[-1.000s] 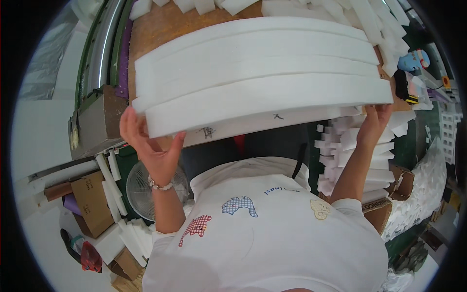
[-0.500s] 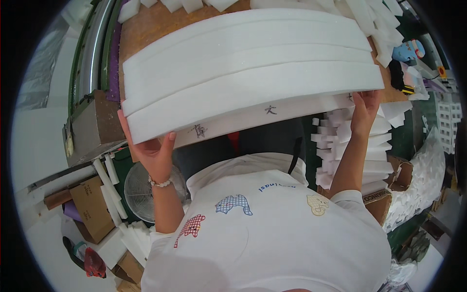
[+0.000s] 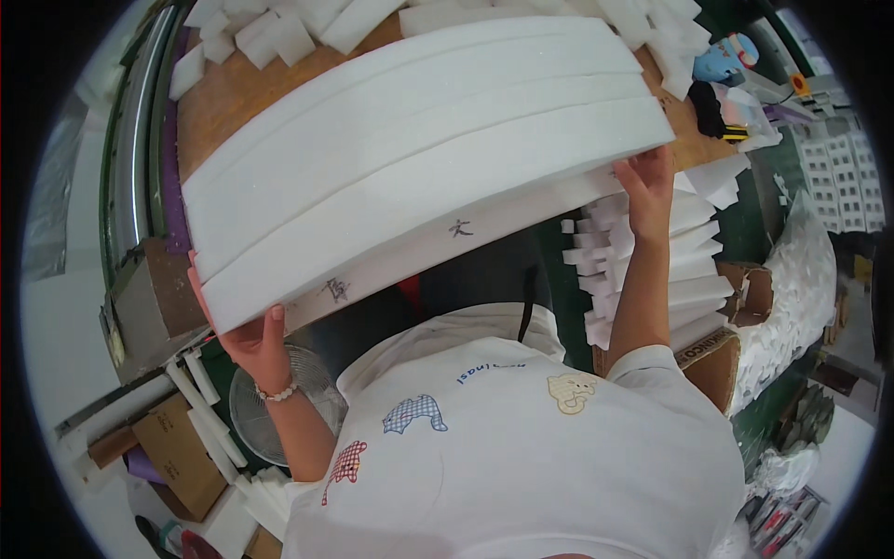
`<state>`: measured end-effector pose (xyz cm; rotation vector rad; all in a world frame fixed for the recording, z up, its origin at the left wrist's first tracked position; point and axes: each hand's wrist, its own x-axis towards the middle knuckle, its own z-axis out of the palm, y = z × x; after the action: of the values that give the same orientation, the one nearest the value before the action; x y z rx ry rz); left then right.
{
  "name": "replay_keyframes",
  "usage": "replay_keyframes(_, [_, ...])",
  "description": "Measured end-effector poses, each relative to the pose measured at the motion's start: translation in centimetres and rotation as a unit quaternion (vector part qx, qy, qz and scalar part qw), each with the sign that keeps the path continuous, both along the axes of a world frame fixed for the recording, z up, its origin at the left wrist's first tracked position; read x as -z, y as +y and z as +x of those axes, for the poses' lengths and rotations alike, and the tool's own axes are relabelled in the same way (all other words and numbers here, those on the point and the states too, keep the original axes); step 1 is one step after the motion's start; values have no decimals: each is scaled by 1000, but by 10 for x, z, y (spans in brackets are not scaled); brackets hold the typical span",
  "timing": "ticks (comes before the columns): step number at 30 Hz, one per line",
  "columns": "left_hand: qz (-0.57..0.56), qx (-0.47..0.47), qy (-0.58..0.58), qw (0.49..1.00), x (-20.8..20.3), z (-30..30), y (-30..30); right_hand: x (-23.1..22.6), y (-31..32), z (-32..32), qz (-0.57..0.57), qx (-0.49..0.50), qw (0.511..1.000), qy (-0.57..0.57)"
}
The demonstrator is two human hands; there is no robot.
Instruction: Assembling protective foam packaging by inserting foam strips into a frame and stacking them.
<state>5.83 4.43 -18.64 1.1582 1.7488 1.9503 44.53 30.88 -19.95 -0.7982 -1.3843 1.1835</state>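
A stack of long white foam slabs spans the space in front of me, its layers lying in steps. Dark handwritten marks show on the edge that faces me. My left hand is closed around the near left corner, thumb along the edge and fingers up the outer end. At the near right corner, my right hand grips the same stack, its fingers partly hidden by the foam. The left end hangs nearer to me than the right.
Behind the slabs is a brown wooden tabletop with loose white foam blocks. Left stands a machine with a metal roller. A fan is below my left arm. Notched foam pieces and an open cardboard box lie to the right.
The foam stack has shifted left in view and tilted, its left end coming down toward me. Both hands have moved along with it, still holding its ends.
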Motion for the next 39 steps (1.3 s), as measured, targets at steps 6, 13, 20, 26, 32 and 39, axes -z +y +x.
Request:
replay_keyframes(6, [-155, -33, -41, 987, 25, -27, -26, -1, 4, 7, -2, -23, 999, -27])
replay_keyframes(13, [-123, -34, -20, 992, 19, -27, -13, -4, 12, 9, -14, -44, 998, -32])
replay_keyframes(20, [-141, -23, 15, 990, 21, -34, -6, -2, 20, 6, 8, -31, 999, -38])
replay_keyframes(26, [-206, -40, 19, 978, 17, -32, -5, 2, 20, 5, -6, -31, 999, -40])
replay_keyframes(32, [-21, -8, 137, 990, -40, -34, 2, -43, 10, -3, 173, 68, 982, -36])
replay_keyframes(39, [-83, 145, 299, 940, -139, -57, 95, -117, -42, -59, 372, -48, 841, -389])
